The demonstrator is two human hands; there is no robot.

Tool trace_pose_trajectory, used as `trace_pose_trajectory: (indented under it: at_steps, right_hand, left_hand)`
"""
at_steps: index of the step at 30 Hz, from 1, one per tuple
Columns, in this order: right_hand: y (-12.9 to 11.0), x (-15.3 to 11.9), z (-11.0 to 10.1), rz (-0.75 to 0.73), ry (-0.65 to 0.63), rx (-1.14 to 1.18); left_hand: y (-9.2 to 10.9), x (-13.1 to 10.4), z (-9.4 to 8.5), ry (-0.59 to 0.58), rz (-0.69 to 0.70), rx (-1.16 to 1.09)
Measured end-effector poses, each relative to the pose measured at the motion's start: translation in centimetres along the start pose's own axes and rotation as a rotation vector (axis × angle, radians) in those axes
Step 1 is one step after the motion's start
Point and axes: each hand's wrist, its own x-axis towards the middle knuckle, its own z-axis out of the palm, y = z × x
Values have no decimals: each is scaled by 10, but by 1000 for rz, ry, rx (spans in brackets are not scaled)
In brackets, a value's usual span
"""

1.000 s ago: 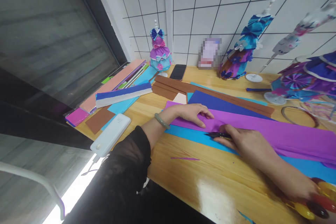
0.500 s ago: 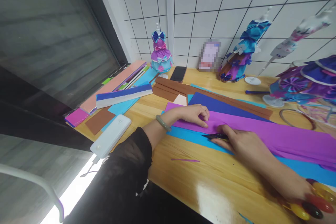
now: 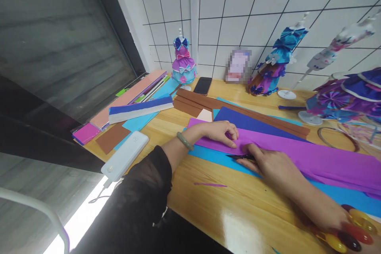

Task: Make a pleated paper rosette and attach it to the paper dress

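A long strip of purple crepe paper (image 3: 327,160) lies along the table over a light blue sheet (image 3: 333,192), whose near edge sticks out. My left hand (image 3: 222,131), with a jade bangle at the wrist, has its fingers curled and pinches the purple paper close to its left end. In my right hand (image 3: 272,163) are small black scissors (image 3: 238,156), their pointed blades aimed left along the paper's near edge; the handles are mostly hidden in the palm. A thin purple offcut (image 3: 210,185) lies on the wood in front.
Dark blue (image 3: 253,125) and brown sheets (image 3: 196,99) lie behind. At left are a white power bank (image 3: 125,156) and a blue-and-white folded strip (image 3: 139,109). Paper-dressed mannequins (image 3: 183,63) stand by the tiled wall. A dark phone (image 3: 203,85) lies at the back.
My right hand and the scissors have shifted slightly left along the near edge of the purple paper. The left hand keeps its place, and the view has tilted a little.
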Motion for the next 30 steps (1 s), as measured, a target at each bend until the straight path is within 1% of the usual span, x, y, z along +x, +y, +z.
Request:
trace_pose_trajectory:
  at_steps: [10, 18, 23, 30]
  right_hand:
    - [0, -1, 1, 36, -12, -13]
    - [2, -3, 3, 34, 16, 4]
    - [0, -2, 4, 55, -2, -8]
    - [-5, 5, 5, 49, 2, -37]
  left_hand:
    - [-3, 0, 0, 7, 54, 17]
    - [2, 0, -1, 2, -17, -12]
    - [-2, 1, -1, 4, 28, 3]
    - [-2, 0, -1, 4, 44, -5]
